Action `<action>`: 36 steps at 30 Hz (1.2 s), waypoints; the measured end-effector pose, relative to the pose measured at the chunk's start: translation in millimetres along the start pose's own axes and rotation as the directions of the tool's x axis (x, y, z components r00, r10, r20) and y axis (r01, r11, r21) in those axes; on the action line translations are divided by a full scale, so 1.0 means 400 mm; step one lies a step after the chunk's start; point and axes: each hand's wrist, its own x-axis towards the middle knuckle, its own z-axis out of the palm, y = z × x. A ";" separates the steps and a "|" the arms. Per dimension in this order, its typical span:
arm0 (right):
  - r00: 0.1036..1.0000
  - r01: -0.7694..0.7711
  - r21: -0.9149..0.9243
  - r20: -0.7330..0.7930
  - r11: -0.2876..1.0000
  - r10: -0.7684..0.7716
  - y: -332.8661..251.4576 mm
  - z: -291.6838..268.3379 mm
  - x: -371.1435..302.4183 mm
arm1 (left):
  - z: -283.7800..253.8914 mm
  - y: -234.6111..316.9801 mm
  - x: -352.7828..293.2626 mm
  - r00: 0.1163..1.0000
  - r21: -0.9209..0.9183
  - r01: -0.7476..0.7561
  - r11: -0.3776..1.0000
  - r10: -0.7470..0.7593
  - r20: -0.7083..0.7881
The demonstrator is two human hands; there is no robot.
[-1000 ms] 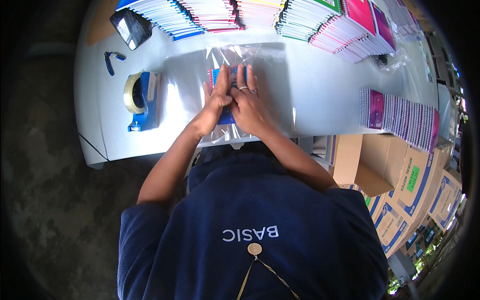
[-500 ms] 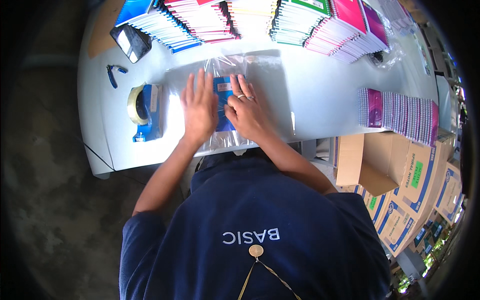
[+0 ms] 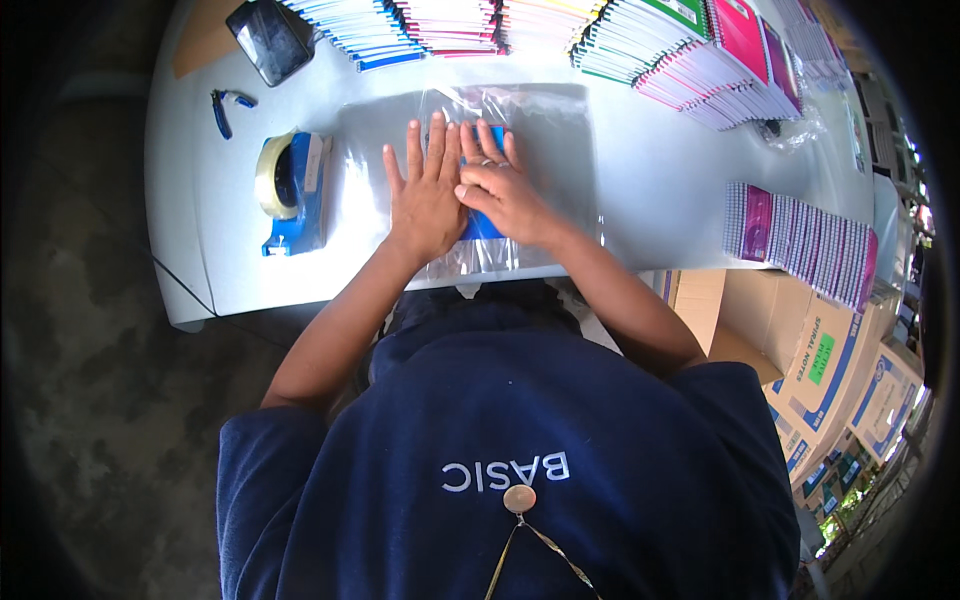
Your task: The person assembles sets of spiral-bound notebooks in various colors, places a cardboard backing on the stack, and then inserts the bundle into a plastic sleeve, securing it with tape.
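A blue notebook (image 3: 484,228) lies on the table beneath my hands, its upper end and lower part showing between them. Clear plastic film (image 3: 560,130) spreads around it and appears to cover it. Along the notebook's left edge, my left hand (image 3: 428,205) presses flat with its fingers apart. My right hand (image 3: 508,200) rests on the notebook's right side; several of its fingers stretch forward while one is bent toward the left hand. The two hands nearly touch, hiding most of the cover. Neither hand visibly grips anything.
A blue tape dispenser (image 3: 308,195) stands left of the film, with a small blue-handled cutter (image 3: 228,110) and a phone (image 3: 268,42) beyond. Stacks of spiral notebooks (image 3: 640,50) line the far side. A purple notebook row (image 3: 805,235) sits right, above cardboard boxes (image 3: 835,345).
My left hand has come down flatter and closer to my right hand, covering more of the notebook. The whole view has shifted slightly.
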 end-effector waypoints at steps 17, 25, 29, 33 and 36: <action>0.935 -0.209 -0.331 0.207 0.920 0.287 -0.081 -0.059 0.045 | -0.103 -0.368 -0.295 0.866 -0.657 0.317 0.684 -0.491 -0.093; 0.927 -0.274 -0.297 0.172 0.915 0.334 -0.093 -0.077 0.070 | -0.096 -0.458 -0.099 0.798 -0.720 0.427 0.548 -0.603 0.015; 0.934 -0.264 -0.273 0.166 0.925 0.315 -0.075 -0.070 0.060 | -0.178 -0.490 -0.079 0.766 -0.747 0.599 0.287 -0.478 0.430; 0.938 -0.262 -0.216 0.171 0.941 0.301 -0.060 -0.066 0.058 | -0.186 -0.487 -0.085 0.707 -0.689 0.680 0.251 -0.472 0.526; 0.942 -0.255 -0.179 0.178 0.950 0.286 -0.058 -0.061 0.062 | -0.181 -0.499 -0.090 0.701 -0.703 0.685 0.193 -0.438 0.563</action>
